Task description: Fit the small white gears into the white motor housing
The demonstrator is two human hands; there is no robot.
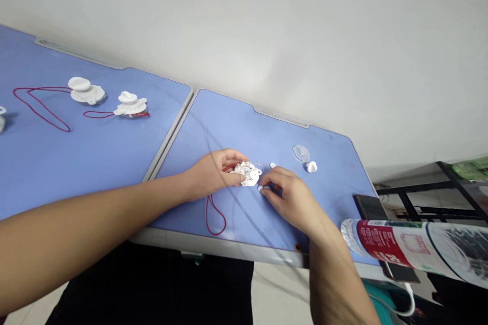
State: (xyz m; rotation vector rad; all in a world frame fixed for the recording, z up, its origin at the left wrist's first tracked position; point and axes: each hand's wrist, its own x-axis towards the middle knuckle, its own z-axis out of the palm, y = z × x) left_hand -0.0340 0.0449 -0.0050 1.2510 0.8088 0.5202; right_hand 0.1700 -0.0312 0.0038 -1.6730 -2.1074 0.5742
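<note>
My left hand [219,172] is closed around the edge of a small white plastic case [249,173] with its inner parts exposed. A red cord [216,217] loops from under that hand onto the blue table. Just to the right, my right hand [287,195] has thumb and index finger bent together at a small white round piece [261,189]. Another little white disc [272,165] and some tiny metal-looking parts [260,163] lie beyond the fingers. Farther right are a clear round cover [301,153] and a white knob [311,166].
Two white knobbed devices with red cords, one nearer the wall [87,92] and one beside it [130,105], lie on the left table [125,162]. At right, a large water bottle [412,246] lies near a phone [369,208] and a white cable [409,299].
</note>
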